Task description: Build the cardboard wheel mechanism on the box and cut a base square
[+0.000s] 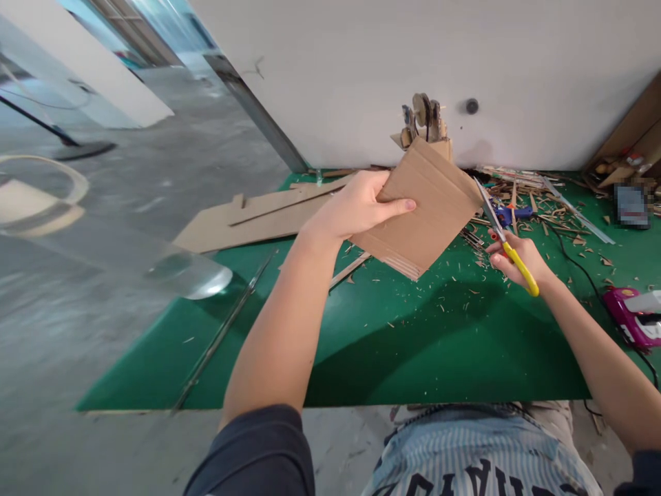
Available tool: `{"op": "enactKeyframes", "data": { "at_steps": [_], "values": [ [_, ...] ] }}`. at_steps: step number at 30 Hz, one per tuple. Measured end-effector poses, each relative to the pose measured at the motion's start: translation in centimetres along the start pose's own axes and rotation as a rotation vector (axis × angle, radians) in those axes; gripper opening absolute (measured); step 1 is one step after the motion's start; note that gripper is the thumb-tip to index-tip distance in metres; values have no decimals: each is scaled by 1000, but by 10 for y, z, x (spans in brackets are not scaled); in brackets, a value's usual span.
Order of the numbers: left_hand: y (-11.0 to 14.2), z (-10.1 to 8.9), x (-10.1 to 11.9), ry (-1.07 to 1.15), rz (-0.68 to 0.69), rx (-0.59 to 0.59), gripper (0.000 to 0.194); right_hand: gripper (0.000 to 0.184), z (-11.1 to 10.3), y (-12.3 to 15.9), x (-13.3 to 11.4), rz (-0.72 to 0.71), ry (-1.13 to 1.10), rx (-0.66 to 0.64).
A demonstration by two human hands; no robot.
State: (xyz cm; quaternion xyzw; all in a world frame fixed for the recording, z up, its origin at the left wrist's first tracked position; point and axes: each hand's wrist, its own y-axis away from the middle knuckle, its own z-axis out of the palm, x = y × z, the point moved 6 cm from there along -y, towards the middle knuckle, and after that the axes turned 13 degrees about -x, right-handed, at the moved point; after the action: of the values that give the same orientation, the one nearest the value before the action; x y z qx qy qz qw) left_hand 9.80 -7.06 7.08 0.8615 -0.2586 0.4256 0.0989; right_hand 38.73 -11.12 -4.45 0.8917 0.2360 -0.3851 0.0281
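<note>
Held up above the green table is a piece of brown cardboard [426, 203], its corrugated layers showing along the lower edge. My left hand [361, 203] grips it at its left side, thumb on the near face. In my right hand [521, 258] is a pair of scissors [511, 251] with a yellow handle, blades pointing up and left. The blade tips reach the cardboard's right corner; I cannot tell whether they cut into it. Behind the cardboard stands a small cardboard construction [426, 114] with round discs, its lower part hidden.
Flat cardboard sheets [258, 217] lie at the table's left back. Several scraps surround a blue glue gun [513, 212] with a black cord. A magenta-and-white device [633, 317] sits at right, below a blurred dark object [632, 205]. A clear plastic bottle [180, 272] lies left.
</note>
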Motion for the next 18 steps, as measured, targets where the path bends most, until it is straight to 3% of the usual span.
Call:
{"op": "enactKeyframes", "data": {
  "at_steps": [10, 18],
  "values": [
    [8, -13, -4, -62, -156, -82, 60, 91, 11, -1, -11, -38, 75, -158],
    [11, -14, -6, -118, -228, -168, 66, 94, 10, 0, -10, -44, 36, -160]
  ]
}}
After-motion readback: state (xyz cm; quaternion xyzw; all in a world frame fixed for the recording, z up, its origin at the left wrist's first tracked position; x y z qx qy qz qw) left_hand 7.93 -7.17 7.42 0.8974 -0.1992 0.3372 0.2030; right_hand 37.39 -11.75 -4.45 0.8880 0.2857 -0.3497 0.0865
